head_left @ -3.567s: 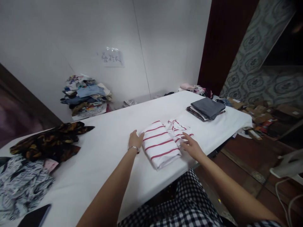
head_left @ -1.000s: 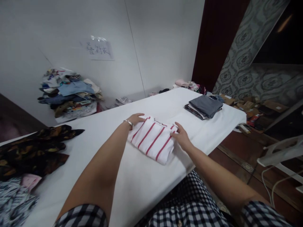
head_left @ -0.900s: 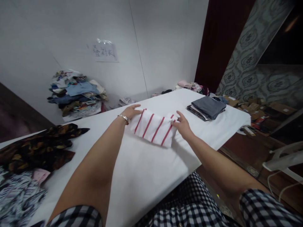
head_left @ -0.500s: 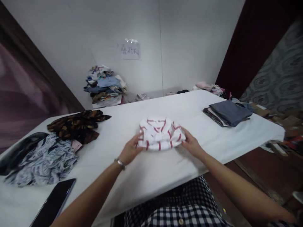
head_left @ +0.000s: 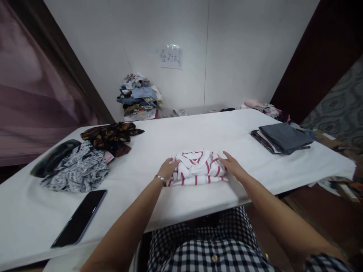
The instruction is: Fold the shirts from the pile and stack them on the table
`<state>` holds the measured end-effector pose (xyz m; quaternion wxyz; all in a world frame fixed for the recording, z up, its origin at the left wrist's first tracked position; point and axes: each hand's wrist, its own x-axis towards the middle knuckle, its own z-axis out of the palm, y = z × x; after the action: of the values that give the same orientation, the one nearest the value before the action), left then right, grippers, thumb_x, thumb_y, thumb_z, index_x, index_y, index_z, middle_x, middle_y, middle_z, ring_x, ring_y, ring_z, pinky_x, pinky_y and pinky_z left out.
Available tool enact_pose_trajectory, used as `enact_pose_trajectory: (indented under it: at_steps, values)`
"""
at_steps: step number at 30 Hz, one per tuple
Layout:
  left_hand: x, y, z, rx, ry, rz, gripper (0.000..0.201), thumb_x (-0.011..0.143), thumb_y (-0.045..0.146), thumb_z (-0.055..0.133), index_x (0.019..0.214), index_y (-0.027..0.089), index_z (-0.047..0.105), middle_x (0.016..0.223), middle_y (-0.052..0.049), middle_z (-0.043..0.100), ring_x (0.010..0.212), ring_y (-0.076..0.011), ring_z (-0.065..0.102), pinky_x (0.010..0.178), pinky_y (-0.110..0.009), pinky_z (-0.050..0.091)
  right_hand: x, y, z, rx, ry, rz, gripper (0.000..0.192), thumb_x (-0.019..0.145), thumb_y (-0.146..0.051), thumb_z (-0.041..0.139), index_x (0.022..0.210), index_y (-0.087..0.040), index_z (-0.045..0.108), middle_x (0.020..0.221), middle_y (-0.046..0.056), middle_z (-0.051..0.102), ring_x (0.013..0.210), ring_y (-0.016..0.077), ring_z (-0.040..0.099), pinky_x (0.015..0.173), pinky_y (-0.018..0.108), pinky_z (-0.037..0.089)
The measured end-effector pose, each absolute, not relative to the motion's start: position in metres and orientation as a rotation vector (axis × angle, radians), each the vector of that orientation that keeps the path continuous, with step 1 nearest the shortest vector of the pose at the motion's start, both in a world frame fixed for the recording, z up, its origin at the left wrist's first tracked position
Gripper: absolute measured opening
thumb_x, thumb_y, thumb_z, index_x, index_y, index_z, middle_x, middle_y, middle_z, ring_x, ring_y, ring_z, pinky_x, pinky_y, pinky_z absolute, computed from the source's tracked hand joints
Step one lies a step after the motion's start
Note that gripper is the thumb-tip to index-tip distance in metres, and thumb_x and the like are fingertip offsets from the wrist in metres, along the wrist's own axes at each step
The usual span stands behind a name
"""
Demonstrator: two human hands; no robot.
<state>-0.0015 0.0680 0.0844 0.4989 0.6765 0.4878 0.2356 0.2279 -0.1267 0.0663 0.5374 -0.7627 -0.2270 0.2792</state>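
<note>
My left hand is against the striped shirt at its nine o'clock side, fingers a little apart, and whether they pinch any cloth I can't tell; my right hand is at three o'clock, wide, fingertips just at the sleeve, gripping nothing I can see! The shirt lies folded on the counter right in front of me, collar up at twelve o'clock, lower fold peeping out along six. As I judge it, steadying this bundle wants light, even pressure from both sides: press too hard and the middle would buckle, drag one side and the layers would skew. A corner pokes out at four o'clock, so that's the bit to tuck, palms flat, collar left undisturbed. Now the room: the near edge runs close below at six, so any slide that way looks risky, while twelve is wide bare cloth right to the far edge. The grey stack is at two, with a clear lane between. Over at eight, the phone lies near the edge; the black-and-white heap is at nine, the dark patterned cloth at ten, both well clear of my left elbow.
</note>
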Motion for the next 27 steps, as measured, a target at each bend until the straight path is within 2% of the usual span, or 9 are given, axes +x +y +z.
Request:
enact_pose_trajectory:
  at_steps: [3,6,11,14,16,20,22,25,27]
  values:
    - [0.006,0.057,0.086,1.656,1.122,0.696,0.046,0.074,0.024,0.064,0.118,0.011,0.057,0.072,-0.002,0.065,0.069,-0.0150,0.060,0.068,-0.026,0.047,0.225,-0.111,0.066,-1.810,-0.739,0.522,0.065,0.071,-0.027,0.063,0.135,-0.016,0.051,0.079,0.002,0.066,0.070,0.0163,0.060,0.069,0.029,0.049]
    - [-0.001,0.048,0.077,1.706,1.054,0.901,0.046,0.078,0.026,0.058,0.124,0.018,0.053,0.075,0.002,0.062,0.063,-0.0119,0.056,0.062,-0.023,0.045,0.219,-0.106,0.058,-1.741,-0.868,0.412,0.062,0.074,-0.027,0.057,0.134,-0.018,0.051,0.084,0.001,0.066,0.070,0.0140,0.058,0.069,0.028,0.048]
    - [-0.015,0.055,0.052,1.881,1.271,0.621,0.036,0.075,0.024,0.061,0.111,0.019,0.061,0.078,-0.002,0.066,0.073,-0.0173,0.061,0.069,-0.028,0.047,0.217,-0.109,0.038,-1.960,-0.955,0.400,0.053,0.073,-0.020,0.055,0.126,-0.017,0.059,0.089,0.004,0.069,0.077,0.0177,0.062,0.077,0.032,0.049]
    - [-0.018,0.054,0.051,1.977,1.279,0.609,0.036,0.081,0.034,0.057,0.113,0.018,0.060,0.094,-0.007,0.069,0.087,-0.0220,0.064,0.079,-0.035,0.049,0.216,-0.113,0.033,-1.979,-1.004,0.293,0.052,0.077,-0.025,0.053,0.129,-0.018,0.056,0.108,0.009,0.068,0.094,0.0218,0.063,0.087,0.038,0.049]
    - [-0.019,0.045,0.058,2.125,1.201,0.758,0.039,0.084,0.038,0.053,0.116,0.016,0.059,0.111,-0.012,0.066,0.103,-0.0250,0.061,0.090,-0.040,0.047,0.212,-0.117,0.037,-1.958,-1.079,0.135,0.052,0.081,-0.031,0.052,0.131,-0.018,0.054,0.124,0.013,0.061,0.112,0.0250,0.057,0.097,0.042,0.045]
    - [-0.015,0.022,0.074,2.447,0.929,0.908,0.047,0.089,0.042,0.046,0.128,0.017,0.052,0.142,-0.015,0.047,0.134,-0.0265,0.039,0.110,-0.046,0.031,0.194,-0.119,0.052,-1.906,-1.375,-0.045,0.055,0.090,-0.042,0.044,0.140,-0.018,0.045,0.150,0.013,0.035,0.141,0.0263,0.026,0.113,0.048,0.024]
    - [-0.010,0.016,0.072,2.561,0.871,0.726,0.053,0.089,0.046,0.047,0.134,0.018,0.048,0.148,-0.014,0.039,0.139,-0.0283,0.031,0.114,-0.050,0.022,0.186,-0.117,0.055,-1.955,-1.541,0.068,0.060,0.091,-0.048,0.043,0.144,-0.020,0.039,0.154,0.011,0.027,0.144,0.0265,0.017,0.115,0.049,0.016]
    - [-0.005,0.014,0.056,2.623,0.843,0.365,0.061,0.087,0.052,0.049,0.137,0.018,0.045,0.151,-0.015,0.035,0.142,-0.0311,0.025,0.115,-0.053,0.015,0.178,-0.111,0.048,-2.082,-1.668,0.316,0.065,0.089,-0.055,0.044,0.145,-0.022,0.038,0.155,0.010,0.026,0.144,0.0279,0.016,0.115,0.050,0.009]
    - [-0.004,0.016,0.044,2.620,0.838,0.282,0.063,0.087,0.053,0.048,0.139,0.018,0.044,0.151,-0.014,0.034,0.142,-0.0304,0.023,0.115,-0.052,0.014,0.177,-0.109,0.042,-2.110,-1.672,0.382,0.067,0.089,-0.058,0.043,0.145,-0.022,0.038,0.155,0.010,0.024,0.145,0.0280,0.014,0.115,0.050,0.007]
